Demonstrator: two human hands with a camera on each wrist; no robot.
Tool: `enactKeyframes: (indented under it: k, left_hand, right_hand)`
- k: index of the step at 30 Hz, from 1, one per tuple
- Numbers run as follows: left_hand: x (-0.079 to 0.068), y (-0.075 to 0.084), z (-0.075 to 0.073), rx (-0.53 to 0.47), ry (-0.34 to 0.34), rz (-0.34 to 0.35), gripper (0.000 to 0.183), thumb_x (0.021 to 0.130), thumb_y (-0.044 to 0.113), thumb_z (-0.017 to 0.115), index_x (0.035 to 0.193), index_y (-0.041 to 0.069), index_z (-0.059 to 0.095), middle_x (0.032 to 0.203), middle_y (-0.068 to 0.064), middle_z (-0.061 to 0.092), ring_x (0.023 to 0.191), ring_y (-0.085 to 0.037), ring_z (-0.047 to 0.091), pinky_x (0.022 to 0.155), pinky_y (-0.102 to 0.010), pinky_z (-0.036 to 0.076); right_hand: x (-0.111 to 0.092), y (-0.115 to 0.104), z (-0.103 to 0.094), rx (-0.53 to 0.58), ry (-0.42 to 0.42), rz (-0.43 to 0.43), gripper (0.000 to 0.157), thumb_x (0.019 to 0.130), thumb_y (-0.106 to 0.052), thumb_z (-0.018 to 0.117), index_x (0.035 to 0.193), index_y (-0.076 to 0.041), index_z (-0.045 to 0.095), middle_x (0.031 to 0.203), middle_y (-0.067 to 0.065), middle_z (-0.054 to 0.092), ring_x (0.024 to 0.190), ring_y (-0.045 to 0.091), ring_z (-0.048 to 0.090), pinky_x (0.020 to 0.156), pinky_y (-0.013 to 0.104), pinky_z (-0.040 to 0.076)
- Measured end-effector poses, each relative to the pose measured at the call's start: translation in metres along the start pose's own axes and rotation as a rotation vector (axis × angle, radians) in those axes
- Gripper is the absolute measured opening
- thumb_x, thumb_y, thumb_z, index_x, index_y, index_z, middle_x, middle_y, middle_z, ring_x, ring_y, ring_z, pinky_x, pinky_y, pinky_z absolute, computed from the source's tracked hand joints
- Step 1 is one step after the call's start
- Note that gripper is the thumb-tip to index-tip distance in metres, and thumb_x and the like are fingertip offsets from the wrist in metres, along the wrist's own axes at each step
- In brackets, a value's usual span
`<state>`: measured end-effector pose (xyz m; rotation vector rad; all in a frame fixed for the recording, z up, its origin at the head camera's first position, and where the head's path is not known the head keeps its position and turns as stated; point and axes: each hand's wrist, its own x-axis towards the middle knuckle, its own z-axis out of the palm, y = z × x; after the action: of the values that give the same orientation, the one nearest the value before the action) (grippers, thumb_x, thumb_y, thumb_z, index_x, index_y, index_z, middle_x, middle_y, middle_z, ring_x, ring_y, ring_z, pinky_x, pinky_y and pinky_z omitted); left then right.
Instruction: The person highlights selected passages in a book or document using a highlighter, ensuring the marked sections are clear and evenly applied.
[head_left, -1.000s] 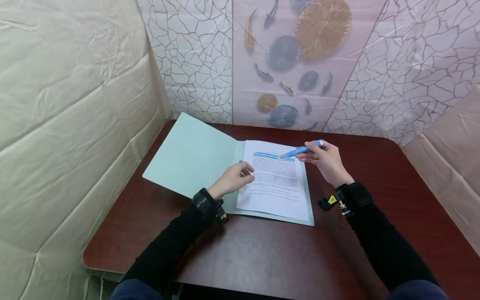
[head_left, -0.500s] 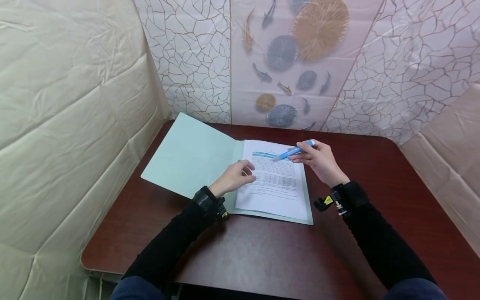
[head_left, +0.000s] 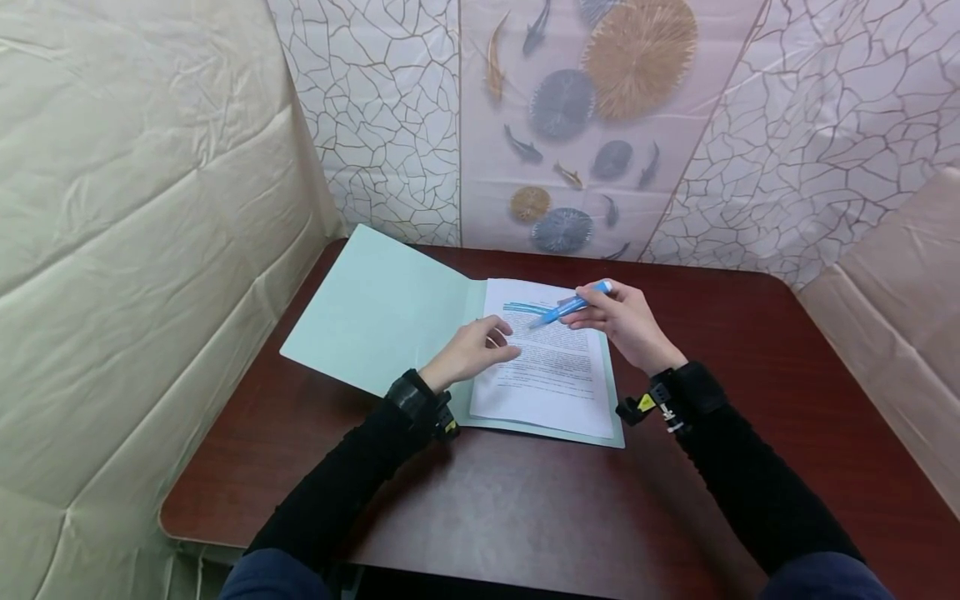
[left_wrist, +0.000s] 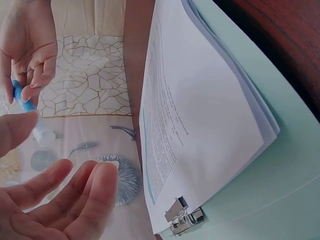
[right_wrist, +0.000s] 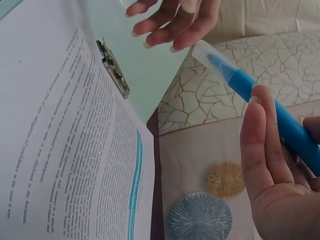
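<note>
My right hand point(head_left: 628, 327) holds a blue highlighter point(head_left: 567, 308) between thumb and fingers, above the upper part of the printed pages point(head_left: 540, 396). A clear cap point(right_wrist: 212, 57) covers its tip, which points left toward my other hand. Blue highlighted lines point(right_wrist: 135, 180) cross the text near the top. The pages lie in an opened pale green folder point(head_left: 382, 312), held by a metal clip point(left_wrist: 185, 219) at the left edge. Over that edge hovers my left hand point(head_left: 471, 350), fingers loosely bent and holding nothing, fingertips close to the highlighter's capped end.
The folder lies on a dark red-brown table point(head_left: 517, 508), its cover spread to the left. A patterned backdrop point(head_left: 382, 125) stands behind the table's far edge. Pale cloth hangs point(head_left: 150, 208) at the left, with more at the right.
My right hand has moved left with the highlighter, bringing its capped end nearer my left hand. The left hand has barely shifted, its thumb a little farther out.
</note>
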<state>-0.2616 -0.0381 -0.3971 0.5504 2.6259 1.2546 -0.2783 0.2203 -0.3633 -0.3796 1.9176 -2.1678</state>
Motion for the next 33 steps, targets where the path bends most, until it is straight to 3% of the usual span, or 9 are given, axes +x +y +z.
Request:
enactKeyframes:
  k: [7,15,20,26,33]
  left_hand:
    - [0.002,0.001,0.0,-0.028,0.005,0.026,0.043,0.094,0.037,0.06,0.123,0.005,0.057,0.111,-0.012,0.066,0.103,-0.023,0.061,0.081,-0.031,0.052]
    - [0.007,0.007,0.004,-0.14,-0.002,0.122,0.035,0.1,0.031,0.052,0.121,0.004,0.057,0.107,-0.017,0.067,0.097,-0.034,0.067,0.075,-0.026,0.056]
    - [0.008,0.009,0.007,-0.153,-0.013,0.179,0.031,0.102,0.025,0.048,0.119,0.001,0.057,0.095,-0.022,0.067,0.077,-0.03,0.065,0.064,-0.022,0.053]
    - [0.007,0.009,0.01,-0.083,-0.027,0.216,0.022,0.103,0.018,0.044,0.104,0.001,0.058,0.08,-0.013,0.061,0.065,-0.015,0.053,0.059,-0.019,0.042]
    - [0.005,0.011,0.011,-0.061,-0.054,0.207,0.022,0.105,0.017,0.038,0.103,0.0,0.052,0.075,-0.003,0.046,0.063,-0.013,0.039,0.058,-0.021,0.031]
  right_hand:
    - [-0.001,0.0,0.009,-0.007,-0.032,0.016,0.023,0.098,-0.02,0.056,0.11,-0.001,0.056,0.097,0.011,0.074,0.084,0.019,0.073,0.081,0.033,0.057]
    - [0.001,0.001,0.019,-0.04,-0.116,0.007,0.028,0.099,-0.016,0.055,0.114,0.007,0.052,0.098,0.011,0.073,0.086,0.021,0.074,0.082,0.035,0.057]
    - [0.002,0.004,0.024,-0.043,-0.164,0.02,0.036,0.099,-0.016,0.053,0.12,0.013,0.046,0.1,0.012,0.071,0.089,0.022,0.073,0.084,0.035,0.057]
    - [0.001,0.005,0.025,-0.077,-0.162,0.059,0.027,0.098,-0.017,0.055,0.114,0.005,0.055,0.094,0.006,0.068,0.084,0.018,0.07,0.084,0.033,0.057]
    - [0.001,0.006,0.025,-0.27,-0.117,0.086,0.029,0.096,-0.029,0.059,0.107,-0.003,0.061,0.083,0.002,0.058,0.068,0.02,0.056,0.073,0.032,0.054]
